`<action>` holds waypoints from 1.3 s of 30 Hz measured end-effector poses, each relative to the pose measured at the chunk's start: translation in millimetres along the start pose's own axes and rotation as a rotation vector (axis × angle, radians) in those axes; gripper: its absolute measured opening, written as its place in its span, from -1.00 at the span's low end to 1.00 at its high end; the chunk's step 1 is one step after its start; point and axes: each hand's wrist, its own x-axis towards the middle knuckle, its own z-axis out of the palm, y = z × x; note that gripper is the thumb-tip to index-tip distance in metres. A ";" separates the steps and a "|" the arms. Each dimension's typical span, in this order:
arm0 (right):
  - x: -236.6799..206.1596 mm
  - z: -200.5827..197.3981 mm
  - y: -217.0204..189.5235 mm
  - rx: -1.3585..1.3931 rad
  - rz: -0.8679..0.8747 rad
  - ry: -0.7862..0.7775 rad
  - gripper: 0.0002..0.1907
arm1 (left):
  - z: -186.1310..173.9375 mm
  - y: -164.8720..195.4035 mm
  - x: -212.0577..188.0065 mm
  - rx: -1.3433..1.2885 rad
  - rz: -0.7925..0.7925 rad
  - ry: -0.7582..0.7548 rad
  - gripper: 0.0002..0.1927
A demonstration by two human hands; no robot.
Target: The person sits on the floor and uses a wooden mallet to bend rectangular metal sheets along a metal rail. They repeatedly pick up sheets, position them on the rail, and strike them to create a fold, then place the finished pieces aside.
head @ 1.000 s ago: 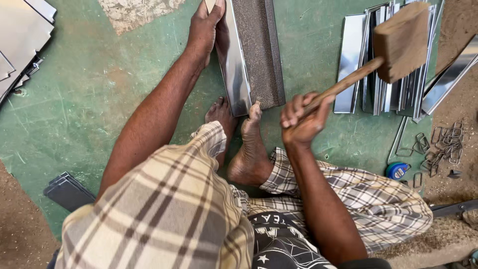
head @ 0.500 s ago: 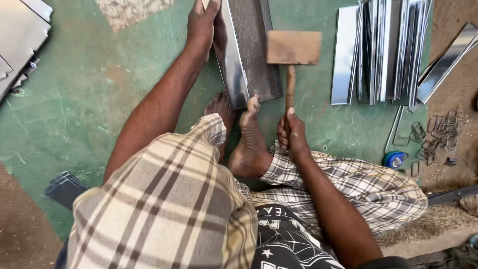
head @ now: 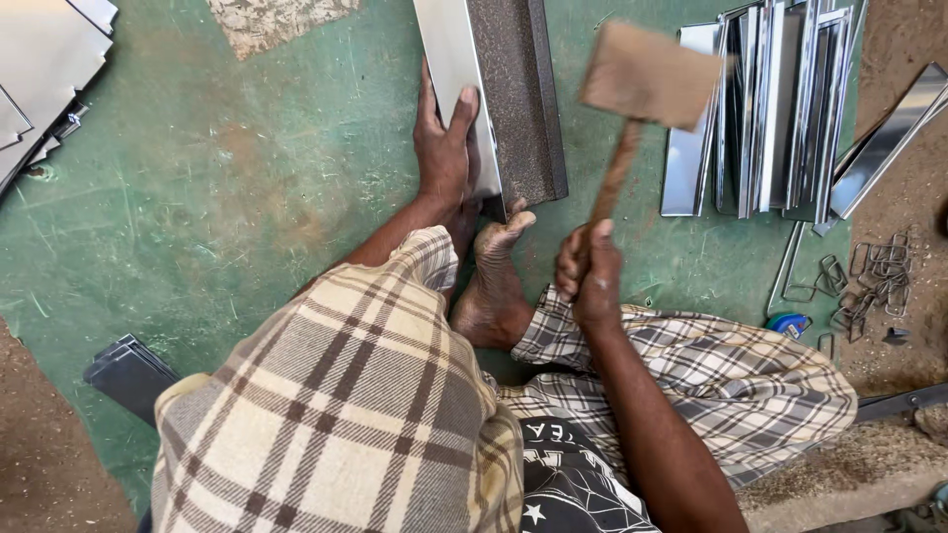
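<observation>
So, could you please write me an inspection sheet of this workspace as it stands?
Surface: green floor, scuffed.
Job's things: shiny metal sheet over a dark angle bar; wooden mallet raised.
Clutter: folded metal strips, wire clips, flat sheets, blue tape measure.
Hands: left hand presses the sheet; right hand grips the mallet handle.
Cables: nothing seen.
Surroundings: bare earth.
</observation>
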 end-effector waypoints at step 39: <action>29.1 -12.8 34.0 0.489 0.053 0.010 -0.39 | -9.9 -17.0 42.6 -0.182 0.008 -0.024 -0.27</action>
